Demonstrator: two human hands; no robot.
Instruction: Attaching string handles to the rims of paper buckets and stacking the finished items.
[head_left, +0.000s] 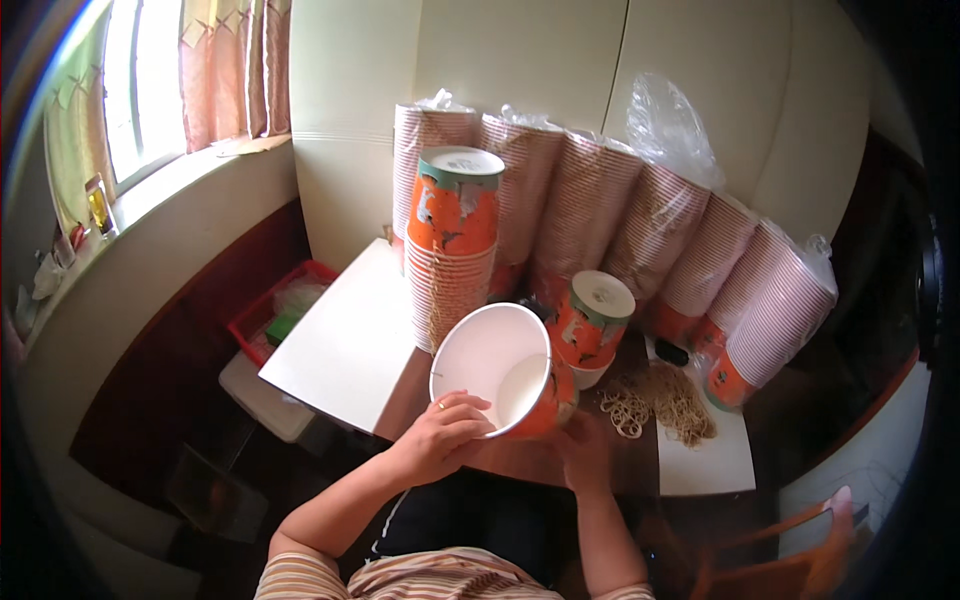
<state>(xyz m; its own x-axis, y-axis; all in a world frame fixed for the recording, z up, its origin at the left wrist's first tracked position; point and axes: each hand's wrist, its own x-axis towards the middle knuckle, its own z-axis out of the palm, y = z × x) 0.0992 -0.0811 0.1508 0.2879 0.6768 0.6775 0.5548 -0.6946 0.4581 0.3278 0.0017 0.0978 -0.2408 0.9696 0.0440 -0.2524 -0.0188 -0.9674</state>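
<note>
We've got the orange paper bucket (497,370) clamped in our left hand (447,437), right hand (583,447) near its bottom, grip too blurry to tell.

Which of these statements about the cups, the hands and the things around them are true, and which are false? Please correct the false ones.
1. The left hand is at the rim of the open cup. True.
2. The right hand is inside the open cup. False: it is by the outside of the cup, blurred.
3. The tall front stack stands with its base up. True.
4. The beige loops lie left of the tall front stack. False: they lie to its right.
5. The red basket is on the window side. True.
</note>
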